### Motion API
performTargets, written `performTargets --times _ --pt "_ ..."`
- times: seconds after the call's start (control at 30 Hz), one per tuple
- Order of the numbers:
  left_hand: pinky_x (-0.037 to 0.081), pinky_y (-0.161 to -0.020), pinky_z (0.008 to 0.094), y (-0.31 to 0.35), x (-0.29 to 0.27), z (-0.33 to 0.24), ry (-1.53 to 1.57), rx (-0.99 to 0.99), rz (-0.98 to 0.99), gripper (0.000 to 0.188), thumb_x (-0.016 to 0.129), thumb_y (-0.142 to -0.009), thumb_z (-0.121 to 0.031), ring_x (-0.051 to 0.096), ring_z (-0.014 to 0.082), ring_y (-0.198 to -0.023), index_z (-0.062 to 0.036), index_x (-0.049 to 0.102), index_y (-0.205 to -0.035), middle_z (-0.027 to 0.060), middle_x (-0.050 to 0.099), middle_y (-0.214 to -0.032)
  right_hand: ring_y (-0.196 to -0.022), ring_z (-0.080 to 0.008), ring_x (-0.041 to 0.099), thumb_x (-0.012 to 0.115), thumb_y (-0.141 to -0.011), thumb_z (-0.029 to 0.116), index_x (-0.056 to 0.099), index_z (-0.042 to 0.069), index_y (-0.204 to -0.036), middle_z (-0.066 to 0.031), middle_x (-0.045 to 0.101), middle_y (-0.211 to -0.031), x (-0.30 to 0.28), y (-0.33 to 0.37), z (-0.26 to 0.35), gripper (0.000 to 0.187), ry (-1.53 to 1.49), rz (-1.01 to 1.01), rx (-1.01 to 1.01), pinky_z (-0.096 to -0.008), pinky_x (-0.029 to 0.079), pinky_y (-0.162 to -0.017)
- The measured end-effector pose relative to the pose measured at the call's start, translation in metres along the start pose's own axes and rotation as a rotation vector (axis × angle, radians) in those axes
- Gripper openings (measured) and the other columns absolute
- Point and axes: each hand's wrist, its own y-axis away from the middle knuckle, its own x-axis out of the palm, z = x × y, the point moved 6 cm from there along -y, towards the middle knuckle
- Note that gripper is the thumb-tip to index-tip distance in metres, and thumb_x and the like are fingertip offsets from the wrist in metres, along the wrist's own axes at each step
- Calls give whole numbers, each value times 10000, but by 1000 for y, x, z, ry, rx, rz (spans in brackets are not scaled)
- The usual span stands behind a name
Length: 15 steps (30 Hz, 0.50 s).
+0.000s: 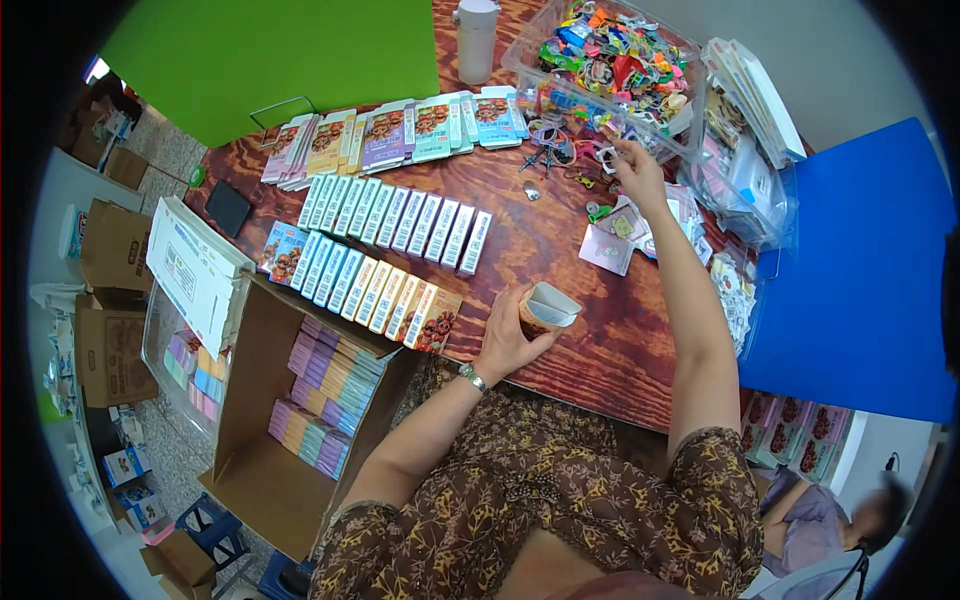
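Note:
Near the table's front edge my left hand (508, 338) is wrapped round a small upright carton (545, 312), whose flaps stand open at the top. My right hand (638, 172) reaches far out, its fingertips pinched on a small white trinket (607, 156). Just under that hand lie loose colourful trinkets (565, 147) on the wood-grain table. A clear plastic bin (530, 75) heaped with more bright trinkets stands behind. By my right forearm are several cards (606, 250) and a small green trinket (598, 212). A shiny silvery piece (531, 190) lies on the table.
Two rows of filled-out cartons (395, 215) stand at left; flat cartons (385, 135) fan out behind them. A white bottle (476, 42) stands at the back. An open cardboard box (250, 400) holds colourful packs. A blue board (850, 280) is at right; a person (815, 520) sits beyond.

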Motion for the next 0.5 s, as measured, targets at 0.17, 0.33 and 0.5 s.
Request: performTargets --times 0.17,0.33,0.5 --pt "507 -911 435 2 0 3 -17 -6 15 795 887 -712 -216 611 363 -1088 27 450 -1330 202 562 -1198 -786 -139 676 636 -907 148 681 40 -1153 -65 734 -896 17 -5 1 272 -75 160 90 -306 526 -713" --pt "506 -921 439 -2 5 -3 -26 3 15 816 891 -711 -232 606 365 -1103 21 443 -1344 201 562 -1208 -910 -294 724 723 -850 318 718 48 -1113 -150 749 -972 37 -18 -27 376 198 151 122 -412 559 -808" --pt "503 -925 448 6 2 -4 -55 -1 3 833 893 -711 -244 603 376 -1101 10 435 -1360 207 565 -1211 -920 -405 687 737 -826 327 712 22 -977 -206 723 -963 56 -20 -2 341 586 138 -100 -487 529 -830"
